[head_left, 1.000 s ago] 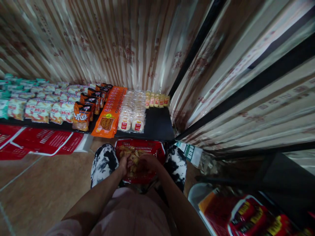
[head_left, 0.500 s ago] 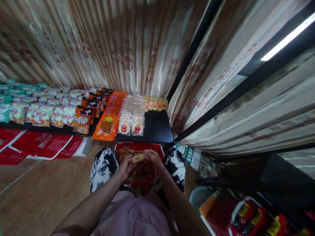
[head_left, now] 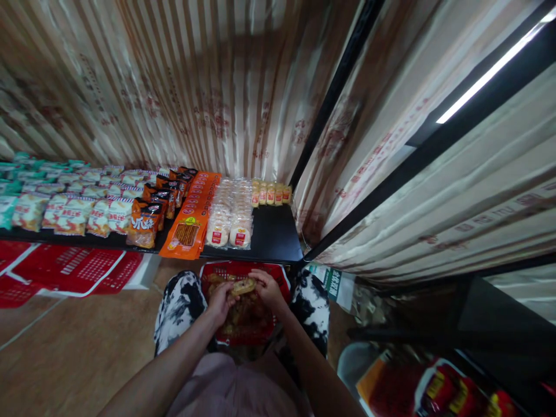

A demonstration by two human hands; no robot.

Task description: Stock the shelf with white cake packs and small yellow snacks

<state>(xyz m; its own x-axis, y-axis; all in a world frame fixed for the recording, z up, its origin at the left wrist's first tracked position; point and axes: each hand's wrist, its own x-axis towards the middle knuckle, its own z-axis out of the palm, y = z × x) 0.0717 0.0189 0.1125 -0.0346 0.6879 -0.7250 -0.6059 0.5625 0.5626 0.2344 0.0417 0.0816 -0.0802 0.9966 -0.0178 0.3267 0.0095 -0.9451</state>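
Observation:
A red plastic basket (head_left: 278, 275) rests on my lap between my knees, holding several small yellowish snack packs. My left hand (head_left: 220, 301) and my right hand (head_left: 267, 288) both grip one yellowish snack pack (head_left: 243, 286), held just above the basket. Straight ahead is a low black shelf (head_left: 273, 237) with rows of packaged snacks. Its right front part is bare.
On the shelf lie orange packs (head_left: 187, 231), round white buns (head_left: 229, 231), small yellow packs (head_left: 269, 193) at the back and many bags (head_left: 65, 208) to the left. Red baskets (head_left: 65, 269) lie on the floor at left. Red packages (head_left: 438, 391) sit lower right. Striped walls surround.
Both hands rose out of the basket's contents, lifting one snack pack between them. The view has tilted slightly, so the shelf sits lower in the picture.

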